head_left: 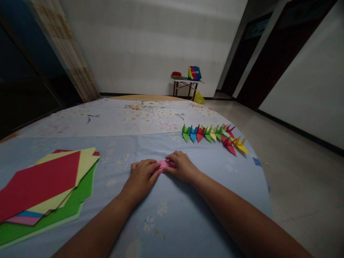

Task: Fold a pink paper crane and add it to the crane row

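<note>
A small piece of folded pink paper (163, 165) lies on the cloth-covered table between my two hands. My left hand (143, 175) grips its left end, thumb in front and fingers behind. At the other end my right hand (181, 166) holds it the same way, fingers bent over the paper. Both sets of fingertips hide parts of the folds. Beyond my right hand stands a row of folded paper cranes (208, 133) in green, blue, red and yellow.
To the left lies a loose stack of coloured paper sheets (45, 179), red on top. A blue flowered tablecloth (172, 225) covers the near table. The table's curved edge (264, 175) is at right. Against the far wall a small table (185, 81) bears a colourful box (194, 73).
</note>
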The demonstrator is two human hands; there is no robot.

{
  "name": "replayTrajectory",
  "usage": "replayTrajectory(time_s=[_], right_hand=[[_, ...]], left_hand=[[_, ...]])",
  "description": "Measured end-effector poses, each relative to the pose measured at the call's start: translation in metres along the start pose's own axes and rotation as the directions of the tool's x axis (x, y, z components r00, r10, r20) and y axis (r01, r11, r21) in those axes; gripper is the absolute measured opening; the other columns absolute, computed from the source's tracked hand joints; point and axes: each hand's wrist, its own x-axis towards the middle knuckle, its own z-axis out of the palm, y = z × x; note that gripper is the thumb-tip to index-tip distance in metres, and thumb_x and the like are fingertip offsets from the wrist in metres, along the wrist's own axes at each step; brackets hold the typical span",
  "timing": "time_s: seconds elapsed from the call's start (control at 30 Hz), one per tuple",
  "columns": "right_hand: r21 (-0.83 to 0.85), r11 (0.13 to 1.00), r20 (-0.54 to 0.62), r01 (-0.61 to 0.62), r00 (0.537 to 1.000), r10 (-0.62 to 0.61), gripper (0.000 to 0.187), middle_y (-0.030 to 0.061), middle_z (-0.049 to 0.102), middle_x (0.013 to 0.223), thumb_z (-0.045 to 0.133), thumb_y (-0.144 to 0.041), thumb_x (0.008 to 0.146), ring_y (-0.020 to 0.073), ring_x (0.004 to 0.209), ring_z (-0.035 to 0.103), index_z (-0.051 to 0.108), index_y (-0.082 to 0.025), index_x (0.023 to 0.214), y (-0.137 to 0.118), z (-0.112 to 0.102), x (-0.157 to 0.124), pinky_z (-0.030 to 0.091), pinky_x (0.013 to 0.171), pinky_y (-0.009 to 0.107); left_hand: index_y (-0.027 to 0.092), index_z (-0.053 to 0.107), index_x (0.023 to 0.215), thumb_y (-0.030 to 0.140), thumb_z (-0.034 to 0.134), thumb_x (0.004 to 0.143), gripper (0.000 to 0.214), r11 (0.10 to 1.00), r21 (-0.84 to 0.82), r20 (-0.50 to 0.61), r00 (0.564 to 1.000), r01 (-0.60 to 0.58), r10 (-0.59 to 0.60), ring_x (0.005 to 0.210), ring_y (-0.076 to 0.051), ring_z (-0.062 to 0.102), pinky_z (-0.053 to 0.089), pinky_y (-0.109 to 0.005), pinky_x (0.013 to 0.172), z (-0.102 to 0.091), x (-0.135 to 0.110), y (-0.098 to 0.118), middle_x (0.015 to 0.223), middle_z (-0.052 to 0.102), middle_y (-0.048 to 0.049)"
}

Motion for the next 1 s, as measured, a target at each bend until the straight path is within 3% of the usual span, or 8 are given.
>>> replayTrajectory(time_s=[0.13,0.3,0.47,0.73,1.0], right_hand=[[-0.004,1.000,-0.003,0.006,1.000,-0.006,0.039,0.0060,0.056,0.091,0.055,-0.054,0.077,0.0197,0.092,0.046,0.064,-0.021,0.095,0.000,0.000,-0.001,0.030,0.080,0.033],[0.034,0.999,-0.062,0.022,0.998,-0.020,0.044,0.0071,0.055,0.097,0.059,-0.053,0.075,0.0205,0.095,0.045,0.060,-0.023,0.106,0.001,-0.001,0.000,0.030,0.081,0.033],[0.036,0.994,-0.053,0.102,0.994,-0.100,0.022,0.0049,0.054,0.091,0.058,-0.043,0.080,0.0192,0.092,0.043,0.067,-0.024,0.087,-0.003,-0.002,-0.002,0.027,0.078,0.032],[0.059,0.998,-0.024,-0.007,1.000,0.009,0.010,0.0024,0.053,0.083,0.064,-0.032,0.076,0.0186,0.089,0.040,0.067,-0.023,0.074,-0.008,-0.001,-0.005,0.025,0.076,0.033],[0.101,0.993,0.002,-0.066,0.998,0.066,0.011,0.0020,0.052,0.084,0.064,-0.032,0.075,0.0187,0.088,0.040,0.066,-0.022,0.068,-0.010,-0.001,-0.003,0.026,0.077,0.034]], left_hand=[[0.026,0.063,0.101,0.035,0.047,0.086,0.024,1.000,-0.006,0.010,1.000,0.001,-0.001,0.104,-0.021,0.052,0.030,-0.040,0.089,0.000,0.000,-0.001,0.110,0.063,-0.0047],[0.028,0.063,0.104,0.034,0.046,0.087,0.025,0.999,-0.027,0.017,1.000,0.021,-0.020,0.105,-0.021,0.051,0.030,-0.040,0.089,-0.001,0.000,-0.001,0.111,0.062,-0.0039],[0.030,0.063,0.104,0.036,0.046,0.086,0.025,0.997,-0.056,0.036,0.998,0.049,-0.047,0.103,-0.021,0.052,0.031,-0.040,0.090,-0.003,0.001,0.001,0.109,0.062,-0.0027],[0.024,0.064,0.083,0.035,0.052,0.083,0.017,0.992,-0.092,0.024,0.996,0.087,-0.086,0.097,-0.021,0.054,0.033,-0.040,0.088,-0.005,0.002,0.003,0.100,0.064,-0.0031],[0.024,0.064,0.074,0.034,0.053,0.082,0.017,0.980,-0.126,0.053,0.987,0.156,-0.150,0.099,-0.021,0.053,0.032,-0.042,0.089,-0.003,0.002,0.002,0.103,0.062,-0.0027]])
